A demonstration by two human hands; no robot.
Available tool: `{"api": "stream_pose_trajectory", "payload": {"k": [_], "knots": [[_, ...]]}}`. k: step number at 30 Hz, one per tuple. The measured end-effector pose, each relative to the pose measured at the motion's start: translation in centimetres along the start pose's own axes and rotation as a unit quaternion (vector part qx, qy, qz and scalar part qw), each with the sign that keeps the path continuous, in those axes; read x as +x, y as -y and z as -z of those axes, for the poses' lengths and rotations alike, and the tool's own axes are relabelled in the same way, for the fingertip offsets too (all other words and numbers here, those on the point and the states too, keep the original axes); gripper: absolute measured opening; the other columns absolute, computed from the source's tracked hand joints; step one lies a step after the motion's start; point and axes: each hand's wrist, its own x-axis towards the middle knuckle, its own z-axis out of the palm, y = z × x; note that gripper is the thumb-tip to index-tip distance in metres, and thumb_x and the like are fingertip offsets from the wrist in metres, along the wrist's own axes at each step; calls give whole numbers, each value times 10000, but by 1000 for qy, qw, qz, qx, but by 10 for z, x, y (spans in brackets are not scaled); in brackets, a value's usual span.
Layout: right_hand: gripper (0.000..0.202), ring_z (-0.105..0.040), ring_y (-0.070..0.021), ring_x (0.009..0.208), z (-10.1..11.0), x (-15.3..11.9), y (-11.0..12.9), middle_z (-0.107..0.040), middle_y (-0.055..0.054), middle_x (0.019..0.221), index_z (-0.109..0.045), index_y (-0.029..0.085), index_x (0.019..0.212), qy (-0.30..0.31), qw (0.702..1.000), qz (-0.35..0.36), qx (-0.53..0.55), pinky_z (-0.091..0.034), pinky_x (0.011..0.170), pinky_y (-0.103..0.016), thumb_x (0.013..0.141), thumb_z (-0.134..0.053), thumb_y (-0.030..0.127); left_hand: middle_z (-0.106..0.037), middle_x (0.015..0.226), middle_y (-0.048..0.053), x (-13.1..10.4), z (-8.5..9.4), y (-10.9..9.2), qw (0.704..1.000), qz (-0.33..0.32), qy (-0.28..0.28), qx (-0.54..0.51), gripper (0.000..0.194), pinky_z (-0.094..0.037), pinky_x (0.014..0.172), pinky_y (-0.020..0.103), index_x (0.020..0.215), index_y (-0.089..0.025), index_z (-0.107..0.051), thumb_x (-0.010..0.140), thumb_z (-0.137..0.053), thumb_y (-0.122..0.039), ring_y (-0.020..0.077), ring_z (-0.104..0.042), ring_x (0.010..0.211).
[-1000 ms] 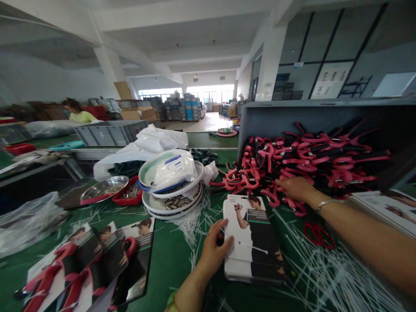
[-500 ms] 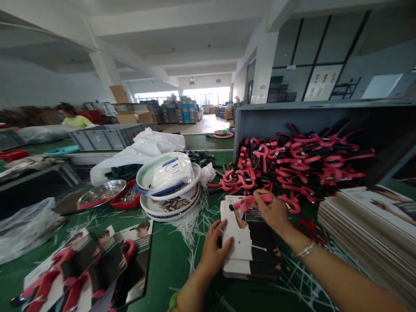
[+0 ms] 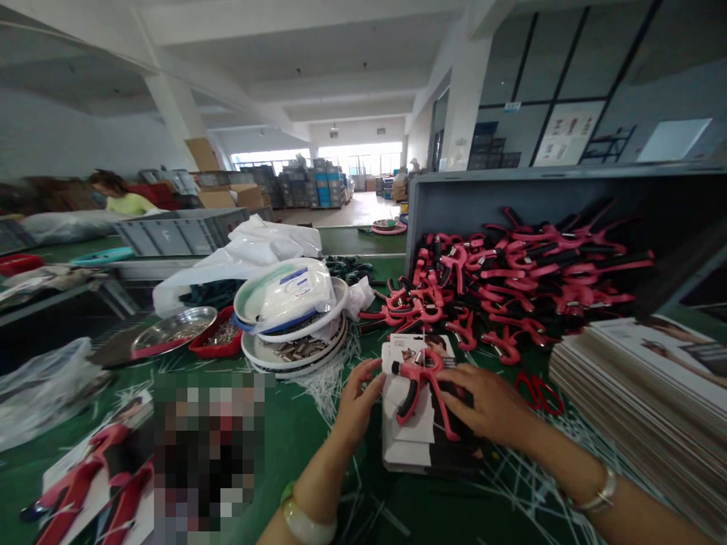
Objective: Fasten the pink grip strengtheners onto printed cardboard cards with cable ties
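**While both hands meet over a card stack, a red hand gripper lies on top**

While the right hand point(image 3: 488, 405) lies spread over the lower handle of a red-and-black hand gripper point(image 3: 423, 382), its fingers loosely curled on it rather than clenched, the left hand point(image 3: 355, 401) rests at the left edge of the stack of printed backing cards point(image 3: 412, 446), fingers bent and thumb touching the card's side. The hand gripper lies flat on the top card, its spring end toward the far edge and its handles splayed toward the person. The stack sits on the green bench point(image 3: 307, 446), among scattered white plastic ties point(image 3: 326, 386).

Just beyond the cards, a heap of matching red grippers point(image 3: 511, 280) spills from a grey crate point(image 3: 454, 200) tipped on its side. A tall pile of more cards point(image 3: 641, 393) stands at the right, and red scissors point(image 3: 537, 390) lie between it and the right hand. To the left of the heap are stacked round trays point(image 3: 295, 344) holding small metal parts, with a white bag on top. Farther off at the left, another person point(image 3: 117, 193) is at a different bench.
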Motion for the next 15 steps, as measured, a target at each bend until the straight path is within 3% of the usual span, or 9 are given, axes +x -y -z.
{"api": "stream_pose_trajectory", "payload": {"k": [2, 4, 8, 12, 15], "knots": [[268, -594, -244, 973, 1, 10, 6, -633, -98, 1058, -667, 247, 1004, 20, 998, 34, -44, -467, 812, -364, 785, -530, 316, -575, 1216, 110, 18, -6, -19, 994, -40, 2, 98, 365, -381, 970, 357, 1081, -178, -643, 759, -599, -344, 231, -517, 1114], [223, -567, -280, 1037, 0, 20, 13, -618, -128, 1103, -696, 211, 909, 48, 993, 54, -97, -462, 829, -380, 739, -561, 262, -595, 1197, 107, 38, -18, -35, 972, -84, 43, 216, 365, -363, 988, 353, 1073, -185, -653, 747, -619, -344, 238, -520, 1121], [206, -625, -263, 866, -8, 35, 19, -666, -133, 892, -700, 158, 792, 81, 982, 55, -161, -491, 725, -352, 781, -498, 195, -670, 1096, 80, 67, -50, -51, 922, -98, 108, 359, 391, -416, 892, 379, 1090, -256, -650, 747, -611, -440, 269, -582, 1034], [249, -627, -246, 855, -22, 33, 6, -666, -118, 860, -675, 163, 819, 20, 989, 76, -122, -496, 729, -349, 854, -429, 191, -721, 967, 9, 71, -67, -49, 919, -129, 134, 348, 212, -393, 886, 353, 923, -299, -709, 820, -542, -378, 211, -627, 928], [242, -570, -256, 1056, -37, 27, -9, -649, -128, 1023, -640, 182, 845, -97, 993, 60, -11, -468, 861, -393, 881, -404, 219, -725, 952, -4, 64, -66, -44, 917, -153, 142, 340, 188, -334, 942, 378, 894, -307, -714, 825, -547, -359, 199, -621, 937]]}}
